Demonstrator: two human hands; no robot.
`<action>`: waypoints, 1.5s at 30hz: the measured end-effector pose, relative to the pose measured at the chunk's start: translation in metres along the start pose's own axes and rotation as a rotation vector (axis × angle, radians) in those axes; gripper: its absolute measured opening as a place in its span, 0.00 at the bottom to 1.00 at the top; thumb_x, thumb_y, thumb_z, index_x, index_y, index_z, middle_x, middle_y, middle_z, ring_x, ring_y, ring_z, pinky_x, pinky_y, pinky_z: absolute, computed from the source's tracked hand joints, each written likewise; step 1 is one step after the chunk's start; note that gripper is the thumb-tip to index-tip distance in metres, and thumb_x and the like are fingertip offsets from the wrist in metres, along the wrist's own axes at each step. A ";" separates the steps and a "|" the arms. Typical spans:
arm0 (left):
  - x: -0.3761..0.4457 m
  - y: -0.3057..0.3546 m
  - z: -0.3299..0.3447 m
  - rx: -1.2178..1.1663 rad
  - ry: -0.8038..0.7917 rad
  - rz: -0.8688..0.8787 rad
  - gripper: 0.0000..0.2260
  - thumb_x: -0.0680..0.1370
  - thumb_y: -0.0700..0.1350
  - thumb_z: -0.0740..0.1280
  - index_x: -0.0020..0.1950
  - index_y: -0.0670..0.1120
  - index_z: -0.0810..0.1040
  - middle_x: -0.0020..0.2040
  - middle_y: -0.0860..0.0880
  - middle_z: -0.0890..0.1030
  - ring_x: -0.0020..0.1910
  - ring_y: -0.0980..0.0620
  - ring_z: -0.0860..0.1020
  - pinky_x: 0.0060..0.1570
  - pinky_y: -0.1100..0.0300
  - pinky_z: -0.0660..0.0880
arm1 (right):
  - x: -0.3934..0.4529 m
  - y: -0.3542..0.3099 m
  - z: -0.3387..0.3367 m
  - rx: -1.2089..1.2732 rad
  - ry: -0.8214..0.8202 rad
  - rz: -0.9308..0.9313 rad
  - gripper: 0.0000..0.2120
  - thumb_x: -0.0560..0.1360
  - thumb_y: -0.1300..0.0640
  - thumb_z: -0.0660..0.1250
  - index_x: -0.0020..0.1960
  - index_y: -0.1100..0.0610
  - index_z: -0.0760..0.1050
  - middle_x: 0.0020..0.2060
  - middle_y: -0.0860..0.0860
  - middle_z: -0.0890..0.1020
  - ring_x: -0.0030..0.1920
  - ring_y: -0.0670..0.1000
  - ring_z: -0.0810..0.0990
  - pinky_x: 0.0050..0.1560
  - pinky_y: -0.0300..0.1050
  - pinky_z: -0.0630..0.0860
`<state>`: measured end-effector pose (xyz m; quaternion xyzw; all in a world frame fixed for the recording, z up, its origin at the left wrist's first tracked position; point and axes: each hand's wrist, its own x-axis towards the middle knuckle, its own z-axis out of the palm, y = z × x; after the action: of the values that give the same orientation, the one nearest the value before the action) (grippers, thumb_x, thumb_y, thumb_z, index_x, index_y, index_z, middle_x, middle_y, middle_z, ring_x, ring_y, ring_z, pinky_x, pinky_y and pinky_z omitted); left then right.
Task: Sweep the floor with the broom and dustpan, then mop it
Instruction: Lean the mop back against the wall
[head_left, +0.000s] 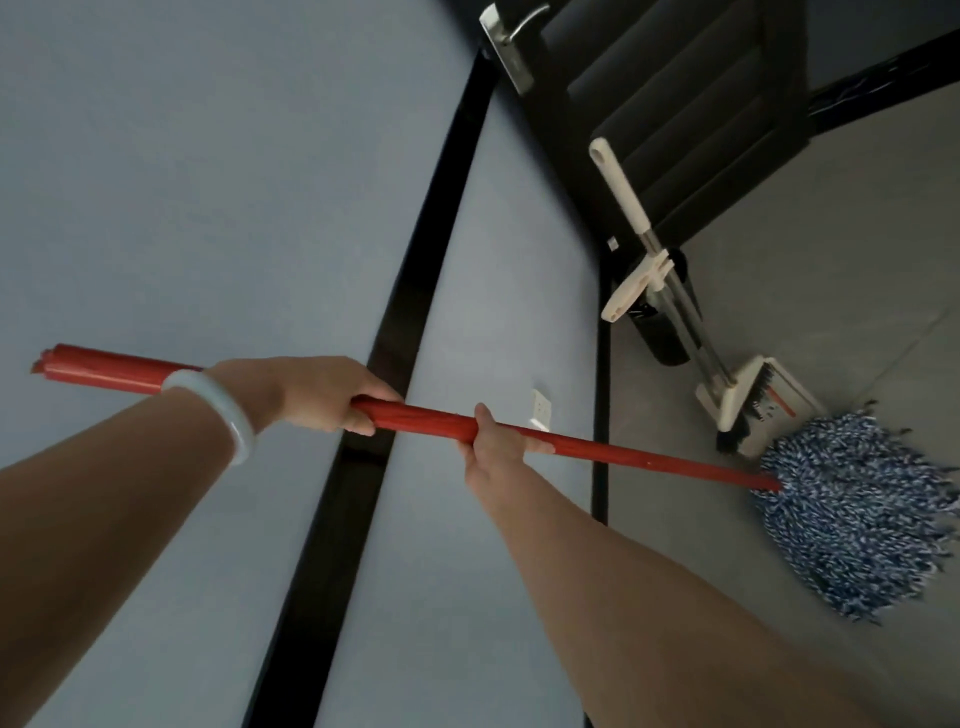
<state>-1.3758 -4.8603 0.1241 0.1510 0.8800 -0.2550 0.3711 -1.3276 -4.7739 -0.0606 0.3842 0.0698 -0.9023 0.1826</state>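
Both your left hand (324, 395) and right hand (493, 441) wrap the mop handle (623, 457) for leverage, mop head (857, 509) at 3 o'clock by the parked broom and dustpan (753, 400).

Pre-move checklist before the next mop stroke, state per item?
1. Left hand grips the red mop handle near its upper end: ok.
2. Right hand grips the handle lower down, apart from the left: ok.
3. Mop head in contact with the floor: cannot tell, it looks blurred.
4. Broom and dustpan parked out of the stroke: not ok, they stand right beside the mop head.
5. Door clear of the mop: ok.
6. Floor swept clean first: cannot tell.
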 end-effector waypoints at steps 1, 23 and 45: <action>-0.003 -0.008 -0.001 0.024 0.007 -0.002 0.17 0.78 0.48 0.68 0.66 0.59 0.74 0.49 0.56 0.81 0.46 0.56 0.79 0.52 0.60 0.74 | -0.001 0.005 0.007 -0.002 -0.006 0.017 0.29 0.76 0.57 0.69 0.73 0.60 0.61 0.53 0.55 0.77 0.46 0.51 0.81 0.59 0.50 0.78; 0.006 -0.021 -0.004 0.248 0.042 -0.093 0.16 0.79 0.52 0.65 0.67 0.56 0.75 0.57 0.55 0.79 0.56 0.52 0.77 0.59 0.53 0.72 | 0.045 0.007 -0.018 -1.365 -0.146 -0.323 0.39 0.76 0.50 0.68 0.78 0.48 0.47 0.64 0.58 0.72 0.55 0.57 0.81 0.59 0.51 0.78; -0.017 -0.081 -0.001 0.145 0.037 -0.124 0.18 0.76 0.47 0.70 0.66 0.57 0.77 0.57 0.56 0.82 0.56 0.56 0.78 0.61 0.58 0.70 | 0.068 0.050 0.040 -1.551 -0.509 -0.552 0.19 0.71 0.55 0.73 0.62 0.57 0.79 0.52 0.55 0.83 0.53 0.55 0.82 0.62 0.48 0.75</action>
<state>-1.4016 -4.9278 0.1648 0.1272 0.8736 -0.3376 0.3265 -1.3784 -4.8491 -0.0810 -0.0938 0.7141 -0.6706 0.1775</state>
